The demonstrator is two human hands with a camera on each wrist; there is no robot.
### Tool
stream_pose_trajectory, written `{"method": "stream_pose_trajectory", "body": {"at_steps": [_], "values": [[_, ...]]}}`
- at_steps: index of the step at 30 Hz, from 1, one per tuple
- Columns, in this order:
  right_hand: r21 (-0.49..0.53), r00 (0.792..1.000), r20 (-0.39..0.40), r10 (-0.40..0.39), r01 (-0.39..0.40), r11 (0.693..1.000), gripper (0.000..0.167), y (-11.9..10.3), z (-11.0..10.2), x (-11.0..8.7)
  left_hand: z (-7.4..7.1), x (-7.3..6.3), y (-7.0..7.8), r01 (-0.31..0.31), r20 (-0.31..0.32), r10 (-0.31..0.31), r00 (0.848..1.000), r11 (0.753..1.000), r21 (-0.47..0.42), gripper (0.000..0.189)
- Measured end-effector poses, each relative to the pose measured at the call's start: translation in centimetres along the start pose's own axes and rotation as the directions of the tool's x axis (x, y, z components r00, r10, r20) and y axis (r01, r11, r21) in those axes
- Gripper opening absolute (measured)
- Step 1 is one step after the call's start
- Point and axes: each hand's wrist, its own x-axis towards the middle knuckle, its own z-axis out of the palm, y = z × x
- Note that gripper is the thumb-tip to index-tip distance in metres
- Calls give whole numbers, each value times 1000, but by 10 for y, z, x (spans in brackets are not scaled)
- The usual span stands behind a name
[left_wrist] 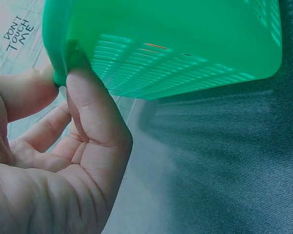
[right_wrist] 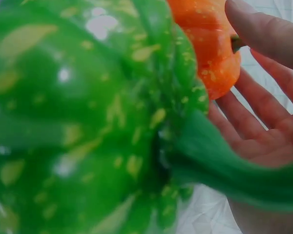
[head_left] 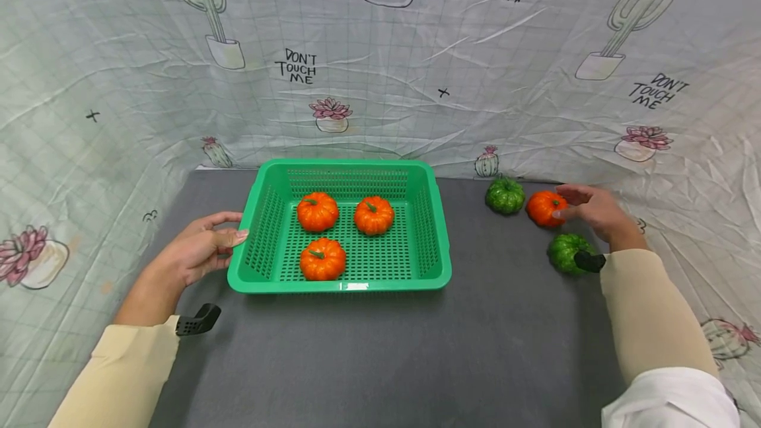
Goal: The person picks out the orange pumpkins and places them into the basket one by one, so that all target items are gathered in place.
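Observation:
My left hand (head_left: 199,249) pinches the left rim of a green plastic basket (head_left: 444,243) between thumb and fingers; the left wrist view shows this grip on the rim (left_wrist: 61,78) up close. Three orange toy pumpkins (head_left: 323,259) lie inside the basket. On the right, my right hand (head_left: 600,213) is at another orange pumpkin (head_left: 543,209), thumb over its near side. In the right wrist view the fingers (right_wrist: 263,105) extend fairly straight behind that pumpkin (right_wrist: 210,48). A green pumpkin (right_wrist: 78,122) fills much of that view and hides part of the orange one.
One green pumpkin (head_left: 505,195) sits left of the orange one by the back edge. Another green pumpkin (head_left: 569,253) lies nearer, beside the right wrist's black camera mount (head_left: 588,261). A printed cloth (head_left: 380,51) surrounds the dark grey table (head_left: 380,355).

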Motion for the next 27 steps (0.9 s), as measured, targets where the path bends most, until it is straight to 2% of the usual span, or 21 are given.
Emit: {"method": "stream_pose_trajectory", "body": {"at_steps": [2,6,12,20,27], "values": [[-8,1000,11,9,-9,1000,83,0,1,2,0,0,0,-1,-1,1,1000,1000,2,38],[-96,999,31,15,-12,995,88,0,3,4,1,-1,0,-5,-3,5,1000,1000,0,36],[-173,1000,20,2,1,985,90,0,4,5,2,-2,0,-12,-4,12,1000,1000,-18,34],[-132,1000,-21,-7,4,991,88,-2,2,-2,4,-2,0,-9,-5,9,1000,1000,-17,35],[-123,1000,-20,-14,11,992,88,-7,-2,-6,2,-3,0,-11,-1,11,1000,1000,-27,35]]}}
